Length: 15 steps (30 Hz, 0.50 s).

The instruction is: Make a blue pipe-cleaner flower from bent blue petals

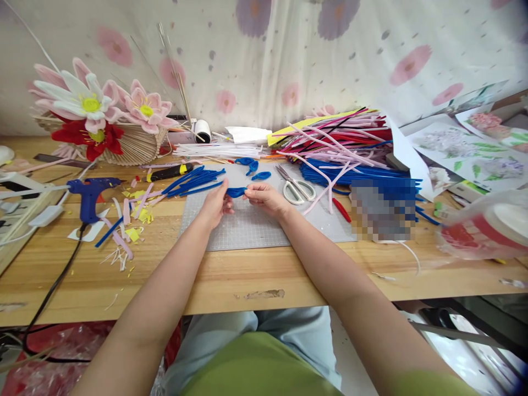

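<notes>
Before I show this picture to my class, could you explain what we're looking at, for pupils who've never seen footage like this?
There is no machine here: a person works with two bare hands. The single picture comes from a camera worn on the head, looking forward and down, so the arms reach away from us.

The left hand and right hand hold a small blue fuzzy piece between them, above a grey cutting mat on a wooden table.

Just beyond lie more small blue pieces, with scissors to their right. Loose blue pipe cleaners lie left of them. Farther left are a blue glue gun and fuzzy flowers.
</notes>
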### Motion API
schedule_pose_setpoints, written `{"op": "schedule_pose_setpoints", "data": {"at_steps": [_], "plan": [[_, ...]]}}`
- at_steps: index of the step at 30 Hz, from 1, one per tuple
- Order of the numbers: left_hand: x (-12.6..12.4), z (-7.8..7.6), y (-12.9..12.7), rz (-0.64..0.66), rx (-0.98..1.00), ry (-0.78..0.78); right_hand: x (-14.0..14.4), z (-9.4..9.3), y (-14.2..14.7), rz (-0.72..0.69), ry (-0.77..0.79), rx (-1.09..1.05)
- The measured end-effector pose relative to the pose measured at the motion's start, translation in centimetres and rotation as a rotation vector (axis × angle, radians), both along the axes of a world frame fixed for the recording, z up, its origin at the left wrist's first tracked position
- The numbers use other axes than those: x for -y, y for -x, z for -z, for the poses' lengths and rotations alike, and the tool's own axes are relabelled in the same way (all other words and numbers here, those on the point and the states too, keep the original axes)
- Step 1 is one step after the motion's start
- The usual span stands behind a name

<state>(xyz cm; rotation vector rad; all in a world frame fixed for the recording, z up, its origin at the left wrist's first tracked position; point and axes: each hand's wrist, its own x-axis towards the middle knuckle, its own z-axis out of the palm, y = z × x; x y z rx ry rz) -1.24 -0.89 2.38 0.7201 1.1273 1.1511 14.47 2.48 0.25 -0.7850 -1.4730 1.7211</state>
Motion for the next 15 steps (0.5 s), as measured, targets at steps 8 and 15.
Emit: {"op": "schedule_pose_setpoints", "data": {"at_steps": [8,15], "plan": [[0.4,-0.3,0.9,0.252,-0.009,-0.081,-0.6,0.5,-1.5,-0.117,0.137,-0.222],[0.3,0.1,0.0,0.105,-0.180,-0.123,-0.6,0.7,-1.0,-0.107,0.104,-0.124]]}}
